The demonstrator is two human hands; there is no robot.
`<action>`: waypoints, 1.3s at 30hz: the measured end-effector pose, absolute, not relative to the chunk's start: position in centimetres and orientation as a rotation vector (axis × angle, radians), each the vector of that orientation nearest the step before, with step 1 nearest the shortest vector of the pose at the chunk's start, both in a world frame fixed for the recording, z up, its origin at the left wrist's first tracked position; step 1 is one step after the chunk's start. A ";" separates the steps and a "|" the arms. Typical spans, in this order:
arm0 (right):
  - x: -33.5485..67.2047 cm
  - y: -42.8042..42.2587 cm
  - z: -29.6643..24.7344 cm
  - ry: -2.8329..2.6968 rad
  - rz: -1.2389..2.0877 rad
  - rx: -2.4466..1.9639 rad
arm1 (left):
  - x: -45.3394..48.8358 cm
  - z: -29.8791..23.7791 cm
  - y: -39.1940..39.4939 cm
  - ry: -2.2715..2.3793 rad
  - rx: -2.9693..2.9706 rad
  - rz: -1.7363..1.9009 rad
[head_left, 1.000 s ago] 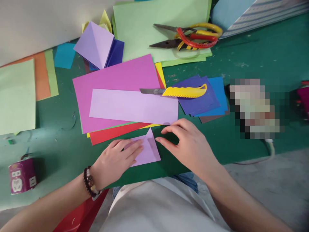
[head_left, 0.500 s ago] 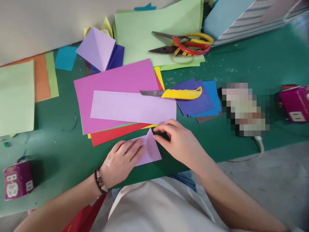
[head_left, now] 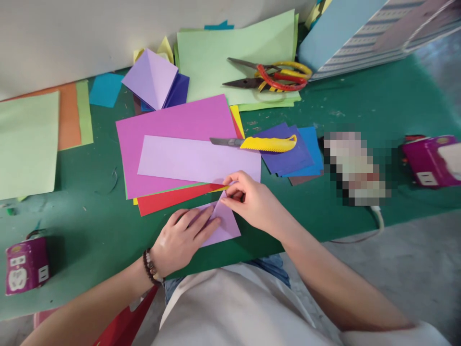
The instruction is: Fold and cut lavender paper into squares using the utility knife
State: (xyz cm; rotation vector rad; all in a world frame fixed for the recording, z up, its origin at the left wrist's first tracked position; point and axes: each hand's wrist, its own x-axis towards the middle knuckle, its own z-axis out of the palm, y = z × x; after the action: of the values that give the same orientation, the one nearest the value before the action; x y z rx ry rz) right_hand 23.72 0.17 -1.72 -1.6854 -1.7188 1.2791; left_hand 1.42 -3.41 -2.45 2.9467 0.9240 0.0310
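A small lilac sheet of paper [head_left: 227,225], partly folded, lies on the green table near its front edge. My left hand [head_left: 184,236] rests flat on its left part with fingers stretched out, hiding much of that side. At the raised upper point of the fold, my right hand [head_left: 252,202] pinches the paper between thumb and fingers. Just above sits a lilac paper strip [head_left: 180,156] on a stack topped by a magenta sheet [head_left: 173,117]. A yellow utility knife [head_left: 268,143] lies across the strip's right end.
Scissors with red and yellow handles [head_left: 281,77] lie on pale green sheets [head_left: 216,53] at the back. Dark blue paper squares [head_left: 288,149] and a pixelated object [head_left: 356,168] are to the right. Purple power sockets [head_left: 27,266] stand at left. A folded lilac piece [head_left: 153,79] lies back left.
My right hand has moved slightly left and its fingers have closed on the tip of the folded paper. My left hand stays on the sheet. The view has shifted a little.
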 end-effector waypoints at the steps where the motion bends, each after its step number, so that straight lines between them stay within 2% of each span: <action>1: 23.8 0.4 -1.9 -1.771 1.268 -1.660 | 1.4 -2.4 -3.4 0.919 2.946 0.019; 7: 24.5 1.3 -2.5 -1.995 1.167 -1.556 | 1.4 -2.5 -3.1 0.948 2.941 -0.018; 39: 25.1 1.5 -3.1 -2.045 1.142 -1.443 | 1.7 -2.5 -2.9 0.950 2.885 -0.032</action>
State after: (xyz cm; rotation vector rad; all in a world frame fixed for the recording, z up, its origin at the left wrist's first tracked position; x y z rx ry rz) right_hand 25.07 1.46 -3.12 -1.4427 -2.0448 1.1417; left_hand 1.65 -2.87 -2.47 2.8850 0.9496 -0.0319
